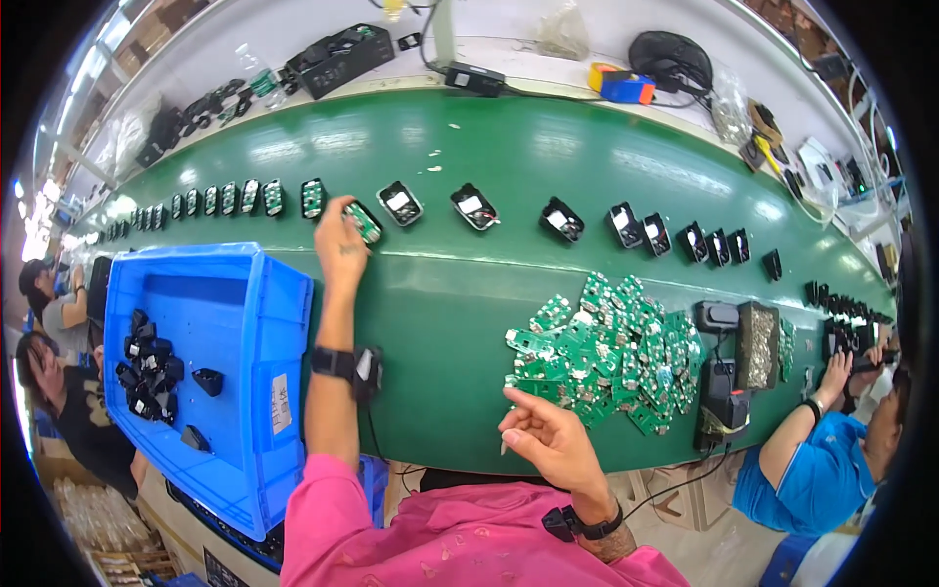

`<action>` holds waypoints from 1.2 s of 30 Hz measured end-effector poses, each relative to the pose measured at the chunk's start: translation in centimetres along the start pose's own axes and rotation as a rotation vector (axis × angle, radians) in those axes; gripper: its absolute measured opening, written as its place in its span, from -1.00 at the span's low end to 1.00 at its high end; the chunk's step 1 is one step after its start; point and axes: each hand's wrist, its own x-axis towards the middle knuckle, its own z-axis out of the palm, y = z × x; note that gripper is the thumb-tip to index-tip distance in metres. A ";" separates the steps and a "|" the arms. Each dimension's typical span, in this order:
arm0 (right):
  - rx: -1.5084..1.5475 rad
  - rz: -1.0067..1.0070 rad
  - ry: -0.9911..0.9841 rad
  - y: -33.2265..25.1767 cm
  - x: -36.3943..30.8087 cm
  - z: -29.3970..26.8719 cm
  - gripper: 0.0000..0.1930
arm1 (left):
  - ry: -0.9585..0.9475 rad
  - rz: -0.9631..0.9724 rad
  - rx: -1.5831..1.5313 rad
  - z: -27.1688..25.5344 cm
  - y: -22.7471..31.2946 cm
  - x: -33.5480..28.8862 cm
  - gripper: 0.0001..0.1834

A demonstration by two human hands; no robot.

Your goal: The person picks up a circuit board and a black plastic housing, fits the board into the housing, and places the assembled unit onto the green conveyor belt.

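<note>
With my left hand (340, 245), fingers closed, I grip the edge of a small black plastic housing (366, 223) holding a green circuit board. It rests in the row on the green bench; my fingers hide part of it. Just to its right sit two black housings (399, 203) with white inside and no green board showing. My right hand (553, 440) hovers at the near left edge of a heap of green circuit boards (611, 352). Its index finger is stretched out, apart from the thumb. A small pale tip shows below the thumb; I cannot tell what it is.
A blue bin (259, 391) with black plastic parts stands left of my left forearm. Black boxes with cables (722, 401) lie right of the heap. Housings with boards (230, 199) line the left, and further housings (655, 235) the right. A co-worker in blue (802, 470) works at right.
</note>
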 end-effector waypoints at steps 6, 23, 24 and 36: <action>-0.367 -0.089 0.169 -2.1 0.1 -0.7 -0.62 | 0.156 0.404 0.372 -0.9 -4.0 5.5 -0.60; -1.310 -0.390 0.368 -1.8 8.6 0.0 -0.66 | -0.105 0.256 0.370 0.2 2.8 -2.0 -0.32; -1.260 -0.432 0.401 -2.0 8.6 -0.1 -0.68 | -0.077 0.233 0.252 0.0 2.7 -2.8 -0.35; 0.159 -0.282 0.546 -2.1 7.3 -0.8 -0.90 | -0.639 -0.598 -1.599 -2.3 8.1 -14.3 -0.58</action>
